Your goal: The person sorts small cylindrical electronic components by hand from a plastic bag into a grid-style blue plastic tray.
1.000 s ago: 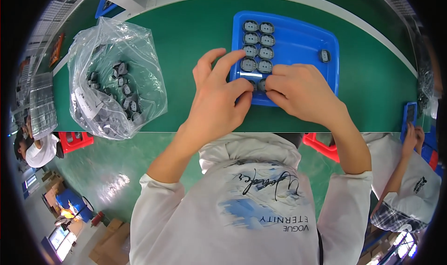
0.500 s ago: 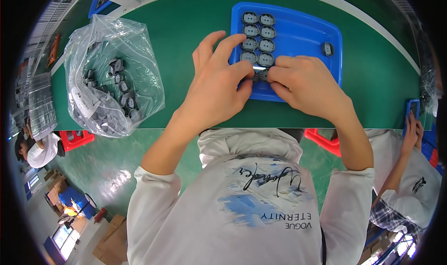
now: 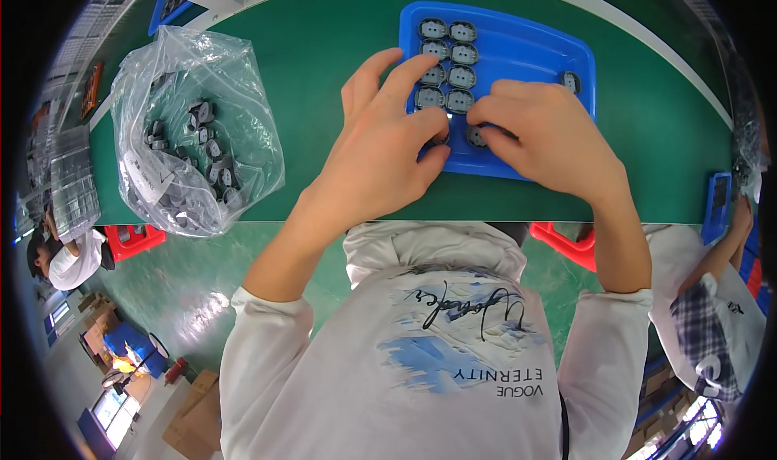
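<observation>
In a blue tray [image 3: 522, 51], several grey oval plastic parts [image 3: 462, 77] with dark rims and small holes stand in two columns along the left side. My left hand [image 3: 376, 140] reaches over the tray's near left corner, thumb and index finger closed on one such part [image 3: 439, 139], mostly hidden. My right hand [image 3: 554, 136] pinches another grey oval part [image 3: 476, 137] just to the right, below the second column. The two parts are apart, with blue tray floor between them. A lone part [image 3: 571, 81] rests near the tray's right wall.
Left on the green table [image 3: 324, 31] stands a transparent plastic bag [image 3: 259, 120] holding several more grey parts. Red stools [image 3: 566, 245] are below the table edge. One person [image 3: 712, 298] sits at the right, another [image 3: 74, 262] at far left.
My right hand has moved slightly right with its part, opening a gap from the one at my left hand. The left hand has barely shifted. The person at right has changed pose.
</observation>
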Motion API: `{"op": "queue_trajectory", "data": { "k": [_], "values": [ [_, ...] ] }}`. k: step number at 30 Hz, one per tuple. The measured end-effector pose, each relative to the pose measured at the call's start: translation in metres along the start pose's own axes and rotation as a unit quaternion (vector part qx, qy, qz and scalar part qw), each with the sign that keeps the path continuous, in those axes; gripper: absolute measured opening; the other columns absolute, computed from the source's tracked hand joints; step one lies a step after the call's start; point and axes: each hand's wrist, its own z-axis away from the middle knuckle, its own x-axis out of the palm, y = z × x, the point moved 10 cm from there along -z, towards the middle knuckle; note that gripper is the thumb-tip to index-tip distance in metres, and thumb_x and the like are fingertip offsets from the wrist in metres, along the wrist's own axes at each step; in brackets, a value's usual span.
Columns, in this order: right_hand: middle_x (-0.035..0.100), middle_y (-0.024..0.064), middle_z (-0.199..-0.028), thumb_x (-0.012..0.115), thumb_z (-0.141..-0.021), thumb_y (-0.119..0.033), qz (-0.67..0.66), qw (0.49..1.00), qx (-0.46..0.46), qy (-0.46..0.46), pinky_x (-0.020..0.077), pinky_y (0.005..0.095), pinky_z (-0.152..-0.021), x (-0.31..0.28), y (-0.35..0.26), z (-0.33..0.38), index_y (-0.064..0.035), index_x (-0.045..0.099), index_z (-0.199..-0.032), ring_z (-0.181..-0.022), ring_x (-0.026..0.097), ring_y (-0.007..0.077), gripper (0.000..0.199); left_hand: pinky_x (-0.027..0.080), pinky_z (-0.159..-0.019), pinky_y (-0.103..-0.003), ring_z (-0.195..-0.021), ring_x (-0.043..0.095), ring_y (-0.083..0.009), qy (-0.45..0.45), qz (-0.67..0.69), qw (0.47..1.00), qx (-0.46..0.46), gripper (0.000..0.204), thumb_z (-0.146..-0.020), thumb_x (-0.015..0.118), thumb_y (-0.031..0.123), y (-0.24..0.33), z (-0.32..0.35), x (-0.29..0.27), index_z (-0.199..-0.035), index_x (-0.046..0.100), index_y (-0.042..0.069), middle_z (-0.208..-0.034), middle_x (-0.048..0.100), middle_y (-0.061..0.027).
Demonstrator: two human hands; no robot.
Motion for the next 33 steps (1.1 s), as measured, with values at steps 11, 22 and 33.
{"op": "queue_trajectory", "data": {
  "k": [11, 22, 33],
  "values": [
    [0.058, 0.0089, -0.076, 0.068, -0.079, -0.014, 0.081, 0.996, -0.020, -0.033, 0.0472, 0.0422, -0.063, 0.010, 0.000, 0.005, -0.0056, 0.061, -0.082, -0.071, 0.060, 0.0306, 0.011, 0.030, -0.107, -0.054, -0.135, 0.032, -0.0431, 0.019, -0.050, 0.998, 0.012, 0.014, -0.070, 0.077, 0.010, 0.003, -0.005, 0.004, -0.068, 0.065, 0.005, -0.145, 0.045, -0.0152],
    [0.057, 0.0101, -0.066, 0.066, -0.078, -0.018, 0.137, 0.990, 0.013, 0.031, 0.0460, 0.0418, -0.057, 0.016, 0.000, 0.001, -0.0051, 0.059, -0.068, -0.060, 0.058, 0.0306, 0.018, 0.031, -0.107, -0.053, -0.135, 0.033, -0.0422, 0.038, -0.020, 0.999, -0.018, 0.013, -0.071, 0.077, 0.011, -0.007, 0.002, -0.002, -0.072, 0.064, 0.007, -0.144, 0.045, -0.0140],
    [0.063, 0.0124, -0.064, 0.062, -0.077, -0.018, 0.133, 0.981, 0.132, 0.058, 0.0478, 0.0428, -0.052, 0.016, 0.008, -0.001, -0.0030, 0.062, -0.064, -0.057, 0.062, 0.0313, 0.020, 0.031, -0.106, -0.054, -0.135, 0.033, -0.0428, 0.081, -0.032, 0.996, 0.002, 0.014, -0.070, 0.077, 0.010, -0.008, 0.002, 0.000, -0.069, 0.063, 0.007, -0.145, 0.044, -0.0152]
  ]
}}
